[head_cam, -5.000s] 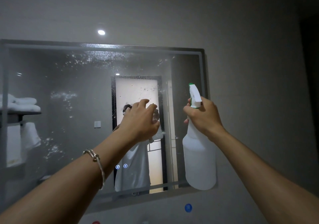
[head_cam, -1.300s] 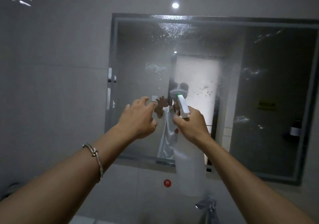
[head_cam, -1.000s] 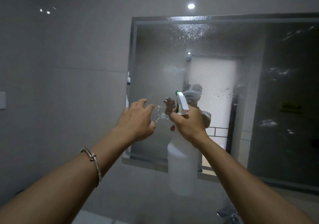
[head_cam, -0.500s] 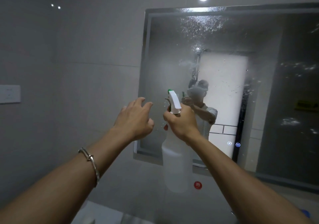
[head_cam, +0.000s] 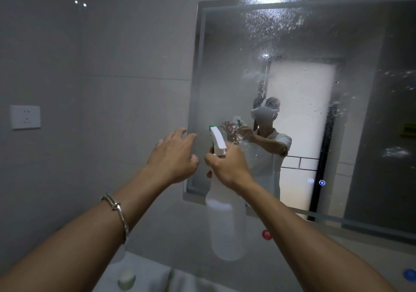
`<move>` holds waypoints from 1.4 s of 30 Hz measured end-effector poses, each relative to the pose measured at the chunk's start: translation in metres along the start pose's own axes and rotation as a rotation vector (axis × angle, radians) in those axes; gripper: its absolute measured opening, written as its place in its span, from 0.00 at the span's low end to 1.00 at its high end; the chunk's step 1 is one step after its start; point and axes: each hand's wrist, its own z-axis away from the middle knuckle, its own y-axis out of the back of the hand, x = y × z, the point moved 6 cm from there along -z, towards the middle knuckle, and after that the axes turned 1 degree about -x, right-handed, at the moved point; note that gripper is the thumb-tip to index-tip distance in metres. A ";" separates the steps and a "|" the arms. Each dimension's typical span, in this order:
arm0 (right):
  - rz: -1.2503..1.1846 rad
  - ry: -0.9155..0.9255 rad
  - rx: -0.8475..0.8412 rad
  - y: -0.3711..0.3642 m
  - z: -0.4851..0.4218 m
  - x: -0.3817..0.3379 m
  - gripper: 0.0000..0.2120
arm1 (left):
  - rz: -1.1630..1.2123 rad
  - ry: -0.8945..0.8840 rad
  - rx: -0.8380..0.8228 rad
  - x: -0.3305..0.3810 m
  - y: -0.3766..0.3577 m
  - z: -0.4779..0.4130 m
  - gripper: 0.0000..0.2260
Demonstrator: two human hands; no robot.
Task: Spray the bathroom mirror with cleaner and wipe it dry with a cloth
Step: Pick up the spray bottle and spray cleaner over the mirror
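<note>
Head view: right hand (head_cam: pixel 227 167) grips the spray bottle (head_cam: pixel 226 226) neck, nozzle toward the mirror (head_cam: pixel 292 102) lower left corner; bottle translucent white, green-tipped trigger. Left hand (head_cam: pixel 174 156) loosely spread, holding nothing. Mirror droplet-speckled.

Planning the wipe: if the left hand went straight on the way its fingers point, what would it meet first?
Probably the frosted left edge of the rectangular wall mirror, just beyond the fingertips of the left hand; nothing shows between them, though depth is unclear.
</note>
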 end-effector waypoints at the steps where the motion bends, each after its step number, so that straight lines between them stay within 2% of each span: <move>1: 0.009 -0.004 0.012 -0.001 0.002 0.003 0.07 | -0.003 0.000 -0.001 -0.001 -0.001 0.001 0.27; 6: 0.019 -0.010 0.013 -0.002 0.013 0.013 0.05 | 0.014 0.012 -0.031 -0.002 -0.010 0.008 0.27; 14: 0.077 -0.059 -0.001 0.007 0.029 0.024 0.08 | 0.028 0.013 -0.063 0.006 -0.025 0.017 0.27; 20: 0.075 -0.093 0.009 0.023 0.039 0.041 0.04 | 0.045 0.011 -0.087 0.019 -0.033 0.021 0.27; 33: 0.117 -0.155 0.148 0.074 0.058 0.063 0.08 | 0.107 -0.088 -0.106 0.067 -0.049 0.019 0.27; 37: 0.145 -0.169 0.161 0.091 0.065 0.067 0.05 | 0.113 -0.127 -0.108 0.085 -0.052 0.017 0.27; 42: 0.188 -0.191 0.200 0.115 0.074 0.074 0.08 | 0.121 -0.180 -0.101 0.110 -0.053 0.013 0.27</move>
